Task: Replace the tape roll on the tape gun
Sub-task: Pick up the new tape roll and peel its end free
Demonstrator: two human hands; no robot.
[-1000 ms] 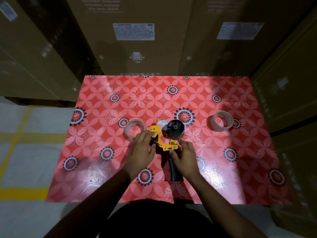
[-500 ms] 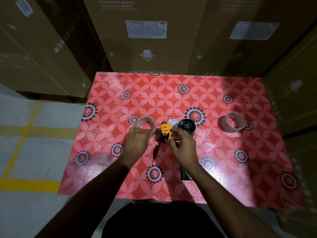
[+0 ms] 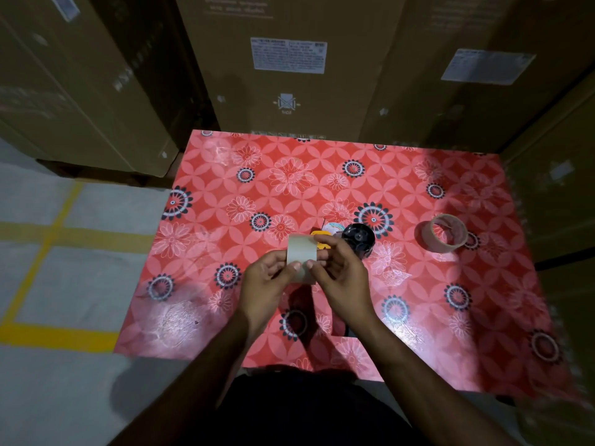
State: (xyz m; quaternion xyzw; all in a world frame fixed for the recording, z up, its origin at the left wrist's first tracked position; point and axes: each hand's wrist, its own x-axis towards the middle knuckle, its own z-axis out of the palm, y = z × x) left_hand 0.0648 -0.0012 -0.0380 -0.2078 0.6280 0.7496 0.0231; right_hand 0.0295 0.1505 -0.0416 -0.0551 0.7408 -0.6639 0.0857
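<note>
A pale tape roll [image 3: 301, 258] is held edge-on above the table, between both hands. My left hand [image 3: 267, 284] grips its left side and my right hand [image 3: 338, 275] pinches its right side. Behind the hands lies the tape gun [image 3: 349, 236], with its yellow frame and black spool hub showing; its handle is mostly hidden under my right hand. A second tape roll [image 3: 446, 232] lies flat on the table at the right.
The table [image 3: 225, 310] wears a red flowered cloth. Tall cardboard boxes [image 3: 289, 75] stand close behind it and along the right side. Grey floor with yellow lines [image 3: 58, 333] lies to the left.
My left hand picked the tape roll up off the table at the left and brought it to the middle. My right hand left the tape gun and joined it on the roll.
</note>
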